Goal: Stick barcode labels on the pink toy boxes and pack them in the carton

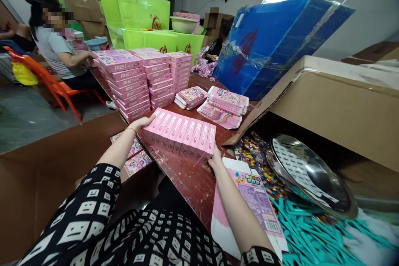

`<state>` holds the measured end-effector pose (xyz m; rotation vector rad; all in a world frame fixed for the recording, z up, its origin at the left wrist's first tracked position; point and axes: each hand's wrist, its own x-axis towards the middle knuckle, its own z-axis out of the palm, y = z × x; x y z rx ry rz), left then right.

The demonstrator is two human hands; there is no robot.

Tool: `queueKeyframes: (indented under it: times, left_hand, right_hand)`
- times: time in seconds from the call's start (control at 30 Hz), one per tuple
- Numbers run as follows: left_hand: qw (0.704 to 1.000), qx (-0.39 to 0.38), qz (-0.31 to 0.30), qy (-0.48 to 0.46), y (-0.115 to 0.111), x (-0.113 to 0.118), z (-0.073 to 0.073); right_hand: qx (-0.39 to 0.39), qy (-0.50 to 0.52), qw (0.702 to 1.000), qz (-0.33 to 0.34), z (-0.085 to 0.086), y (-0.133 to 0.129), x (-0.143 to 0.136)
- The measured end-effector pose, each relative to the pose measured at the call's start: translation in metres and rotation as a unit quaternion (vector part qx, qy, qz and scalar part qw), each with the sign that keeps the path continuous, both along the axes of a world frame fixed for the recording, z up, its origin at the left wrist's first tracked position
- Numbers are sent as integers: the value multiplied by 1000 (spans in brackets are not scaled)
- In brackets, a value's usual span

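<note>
Squeezing pink boxes (180, 134) between left hand (141, 123) and right hand (215, 158); clamping fingers on opposite ends; lined up snug, side by side; flashing white "MEi".

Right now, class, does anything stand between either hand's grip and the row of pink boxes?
Nothing visible does. The left hand's grip meets one end of the row of pink boxes and the right hand's grip the other. The pink carton with white flaps lies near the right forearm, not in between. Some fingers are hidden.
</note>
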<state>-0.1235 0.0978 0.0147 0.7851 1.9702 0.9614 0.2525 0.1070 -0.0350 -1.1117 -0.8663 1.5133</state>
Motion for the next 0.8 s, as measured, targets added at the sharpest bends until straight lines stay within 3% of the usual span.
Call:
queueKeyframes:
  times: [0.13,0.33,0.53,0.6,0.7,0.73,0.8]
  left_hand:
    - [994,-3,-64,-93,-7,-1,-17]
    - [979,25,-105,-171,-14,8,-11]
    - [983,84,-65,-151,-70,42,2]
    - [982,127,-46,-130,-96,54,21]
    - [965,254,-60,-28,-143,81,79]
    - [940,322,-91,63,-161,94,104]
    - [850,410,-159,292,-200,129,155]
  right_hand:
    - [1,-23,999,36,-3,-1,8]
    - [-1,-161,986,40,-1,17,26]
    - [-6,-193,974,115,2,15,48]
    - [-3,-167,977,130,7,11,54]
    - [-6,-28,988,152,23,10,50]
    - [-2,34,987,159,31,11,43]
    - [23,131,976,174,48,10,20]
